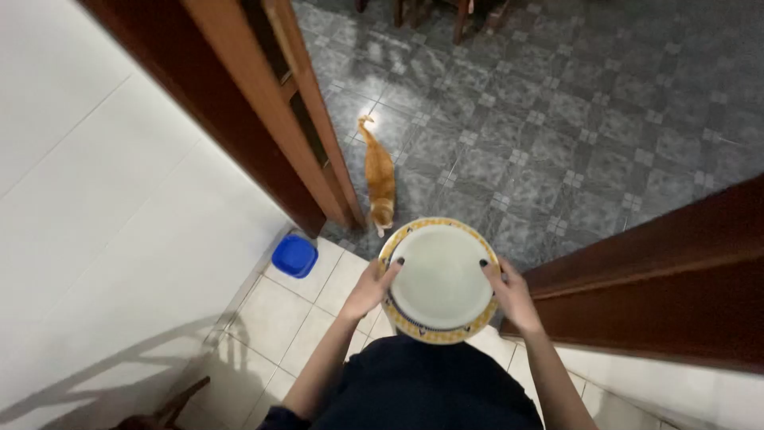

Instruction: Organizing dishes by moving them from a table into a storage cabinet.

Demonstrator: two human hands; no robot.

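I hold a round plate [440,279] level in front of my body; it has a white centre and a yellow patterned rim. My left hand [368,288] grips its left edge, thumb over the rim. My right hand [513,296] grips the right edge the same way. Just beyond the plate an orange cat [380,177] stands on the dark tiled floor in the doorway, its head near the plate's far edge.
A brown wooden door frame [263,111] rises at left and a wooden door [676,279] at right. A blue bowl [294,256] sits on the light floor tiles by the white tiled wall [103,223]. Chair legs [430,16] stand far back.
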